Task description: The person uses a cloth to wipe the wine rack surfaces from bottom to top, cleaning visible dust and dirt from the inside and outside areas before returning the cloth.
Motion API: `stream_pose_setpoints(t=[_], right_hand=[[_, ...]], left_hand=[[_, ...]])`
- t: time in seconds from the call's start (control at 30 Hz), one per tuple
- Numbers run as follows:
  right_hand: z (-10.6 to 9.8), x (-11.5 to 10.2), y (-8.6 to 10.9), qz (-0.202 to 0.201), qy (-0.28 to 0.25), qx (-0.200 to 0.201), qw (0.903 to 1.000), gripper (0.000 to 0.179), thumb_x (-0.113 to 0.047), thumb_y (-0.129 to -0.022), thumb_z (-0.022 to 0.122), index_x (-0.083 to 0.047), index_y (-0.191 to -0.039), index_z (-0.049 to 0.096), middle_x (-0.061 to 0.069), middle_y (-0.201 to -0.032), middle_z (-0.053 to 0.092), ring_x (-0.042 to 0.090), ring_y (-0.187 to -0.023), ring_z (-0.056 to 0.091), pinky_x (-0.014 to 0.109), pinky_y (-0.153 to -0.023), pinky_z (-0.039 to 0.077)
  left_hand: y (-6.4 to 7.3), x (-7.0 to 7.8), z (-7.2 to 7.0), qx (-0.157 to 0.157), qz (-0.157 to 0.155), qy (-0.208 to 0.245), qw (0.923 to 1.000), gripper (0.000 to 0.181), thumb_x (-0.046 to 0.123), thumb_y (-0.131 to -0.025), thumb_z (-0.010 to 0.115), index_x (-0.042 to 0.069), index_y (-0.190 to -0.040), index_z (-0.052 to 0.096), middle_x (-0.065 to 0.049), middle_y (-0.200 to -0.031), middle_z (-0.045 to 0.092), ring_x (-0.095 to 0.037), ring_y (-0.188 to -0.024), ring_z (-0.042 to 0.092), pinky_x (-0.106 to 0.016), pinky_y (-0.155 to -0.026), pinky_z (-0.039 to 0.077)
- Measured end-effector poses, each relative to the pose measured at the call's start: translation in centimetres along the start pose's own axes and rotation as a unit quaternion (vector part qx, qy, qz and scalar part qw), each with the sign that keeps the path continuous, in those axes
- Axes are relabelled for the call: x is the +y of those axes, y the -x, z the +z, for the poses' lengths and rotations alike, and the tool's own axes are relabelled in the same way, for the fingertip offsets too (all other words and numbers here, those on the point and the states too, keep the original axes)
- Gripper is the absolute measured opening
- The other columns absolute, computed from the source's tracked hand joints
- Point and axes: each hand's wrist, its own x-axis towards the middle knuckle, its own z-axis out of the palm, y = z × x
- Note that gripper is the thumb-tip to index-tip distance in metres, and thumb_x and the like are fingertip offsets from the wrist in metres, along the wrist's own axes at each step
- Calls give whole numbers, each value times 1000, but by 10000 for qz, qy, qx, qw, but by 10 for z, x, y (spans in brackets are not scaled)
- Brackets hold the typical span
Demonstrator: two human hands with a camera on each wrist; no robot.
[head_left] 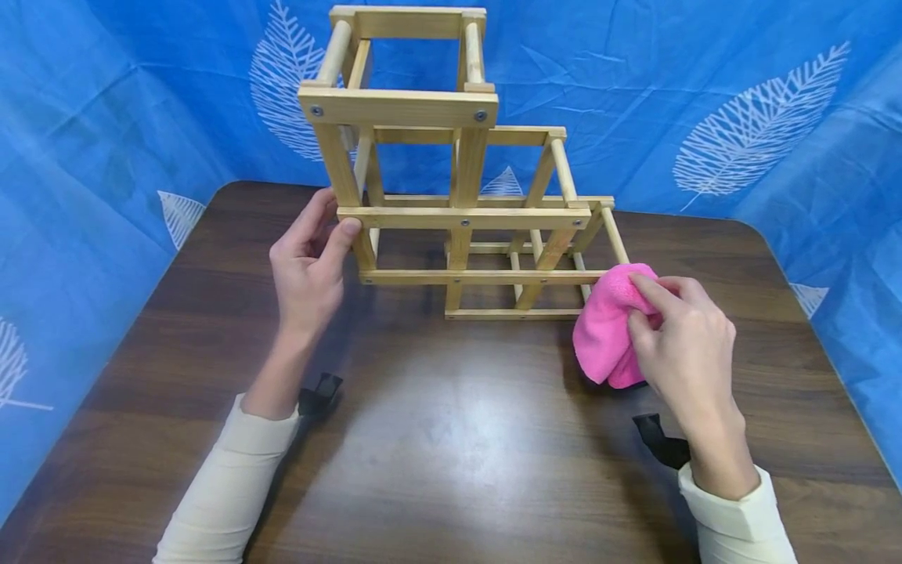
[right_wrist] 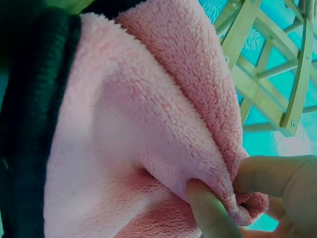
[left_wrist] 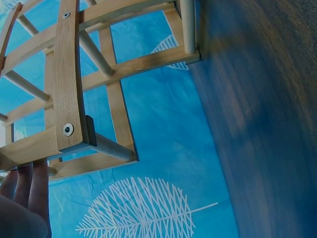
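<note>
A stepped wooden rack (head_left: 463,223) of slats and round dowels stands on the table, its tallest part at the left. My left hand (head_left: 310,258) holds the rack's left side, thumb on the front near the end of a long slat, other fingers behind. In the left wrist view, those fingers (left_wrist: 37,191) reach up behind a slat. My right hand (head_left: 687,337) pinches a fluffy pink cloth (head_left: 609,337) at the rack's low right end. The cloth hides that corner. In the right wrist view, the cloth (right_wrist: 133,109) hangs in folds from thumb and fingers, with a dark edge band.
Under the rack is a dark brown wood-grain table (head_left: 437,439) with rounded far corners. Blue fabric (head_left: 620,94) printed with white leaves hangs behind and at both sides. A black wrist mount (head_left: 320,392) sits at the left wrist, another mount (head_left: 661,442) at the right.
</note>
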Motion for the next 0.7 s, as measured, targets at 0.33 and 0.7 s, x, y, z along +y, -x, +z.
stream_pose_setpoints(t=[0.33, 0.7], right_hand=[[5, 2, 0, 17, -61, 96, 9999, 38, 8, -80, 68, 4, -118, 69, 28, -103, 60, 42, -83, 58, 55, -63, 45], [31, -19, -4, -543, -664, 76, 9963, 37, 8, -78, 70, 4, -115, 71, 24, -106, 60, 38, -87, 57, 48, -66, 45]], left_hand=[[1, -1, 3, 74, -16, 159, 9998, 34, 4, -93, 67, 2, -127, 65, -8, -121, 69, -17, -90, 70, -23, -71, 54], [1, 1, 3, 13, 33, 162, 9999, 34, 3, -93, 66, 2, -127, 65, -7, -121, 68, -19, -92, 70, -26, -77, 56]])
